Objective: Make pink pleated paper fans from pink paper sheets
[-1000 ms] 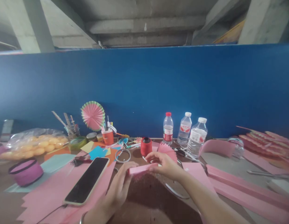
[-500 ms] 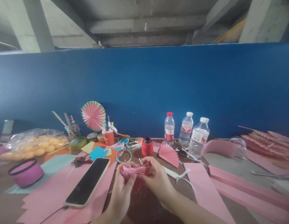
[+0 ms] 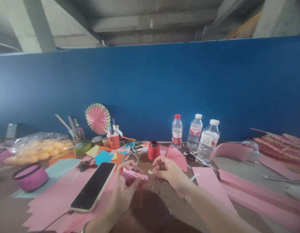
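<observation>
Pinched in my left hand (image 3: 127,183) is a piece of pleated pink paper (image 3: 134,175), its folds pressed together and one end pointing right. My right hand (image 3: 170,174) is a little to the right, apart from the paper. Between its thumb and fingertips sits a small whitish strip (image 3: 150,172), which looks like a bit of tape. Just behind my right hand stands a red spool of thread (image 3: 154,151). A spread pink pleated paper fan (image 3: 176,157) lies beyond my right knuckles.
A phone (image 3: 93,187) rests on pink paper sheets (image 3: 53,202) at left. Several water bottles (image 3: 176,132) stand along the blue wall. Pink paper strips (image 3: 211,184) lie at right. A bag of yellow balls (image 3: 47,149), a purple ring-shaped band (image 3: 31,179) and a pen cup (image 3: 113,141) are at left.
My right hand has drawn away rightward from the pleated paper, with the small whitish strip now visible at its fingertips. The paper stays in my left hand. The view has shifted slightly.
</observation>
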{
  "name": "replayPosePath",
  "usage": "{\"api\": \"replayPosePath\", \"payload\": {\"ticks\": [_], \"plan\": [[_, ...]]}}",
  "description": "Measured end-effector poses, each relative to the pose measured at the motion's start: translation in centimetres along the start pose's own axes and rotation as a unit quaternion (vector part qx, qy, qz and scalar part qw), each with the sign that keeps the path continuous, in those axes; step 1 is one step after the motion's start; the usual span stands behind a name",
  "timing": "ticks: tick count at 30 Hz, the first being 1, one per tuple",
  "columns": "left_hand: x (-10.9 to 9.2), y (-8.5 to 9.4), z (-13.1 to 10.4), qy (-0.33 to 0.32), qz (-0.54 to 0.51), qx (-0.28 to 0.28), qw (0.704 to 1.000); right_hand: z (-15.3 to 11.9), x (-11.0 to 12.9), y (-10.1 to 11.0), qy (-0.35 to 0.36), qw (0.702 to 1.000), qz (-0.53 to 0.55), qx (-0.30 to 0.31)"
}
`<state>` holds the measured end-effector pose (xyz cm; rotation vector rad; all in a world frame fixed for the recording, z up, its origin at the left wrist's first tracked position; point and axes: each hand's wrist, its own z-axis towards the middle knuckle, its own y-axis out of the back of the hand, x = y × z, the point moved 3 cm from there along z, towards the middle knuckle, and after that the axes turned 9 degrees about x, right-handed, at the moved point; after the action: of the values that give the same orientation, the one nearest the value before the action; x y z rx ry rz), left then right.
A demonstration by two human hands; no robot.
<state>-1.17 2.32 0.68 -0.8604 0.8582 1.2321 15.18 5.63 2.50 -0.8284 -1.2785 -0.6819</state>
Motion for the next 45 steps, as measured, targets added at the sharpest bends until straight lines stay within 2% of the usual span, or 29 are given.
{"api": "replayPosePath", "payload": {"ticks": [3,8,13,20,24,32,37,45], "plan": [[-0.1,0.0,0.0,-0.015,0.005,0.003,1.000,0.0,-0.4,-0.3,-0.027,1.000,0.001,0.005],[0.0,0.1,-0.2,-0.018,0.033,0.003,0.999,0.0,-0.9,-0.8,-0.044,0.999,-0.020,-0.022],[-0.2,0.2,-0.2,-0.030,0.070,-0.014,0.997,0.0,-0.9,-0.7,-0.028,0.999,-0.029,-0.019],[-0.4,-0.2,-0.4,-0.003,0.032,-0.015,0.999,0.1,-1.2,-0.5,-0.010,0.998,-0.060,-0.004],[-0.9,-0.5,-0.4,-0.038,0.059,-0.012,0.997,0.1,-1.4,-0.5,-0.012,0.996,-0.089,-0.015],[-0.9,-0.7,-0.6,-0.035,0.047,-0.006,0.998,0.0,-1.2,-0.6,-0.023,0.991,-0.127,-0.044],[-0.9,-0.6,-0.5,-0.061,0.072,0.000,0.996,0.1,-1.5,-0.5,-0.024,0.988,-0.139,-0.060],[-1.1,-0.9,-0.8,-0.077,0.056,0.010,0.995,0.1,-1.6,-0.5,-0.020,0.981,-0.179,-0.079]]}}
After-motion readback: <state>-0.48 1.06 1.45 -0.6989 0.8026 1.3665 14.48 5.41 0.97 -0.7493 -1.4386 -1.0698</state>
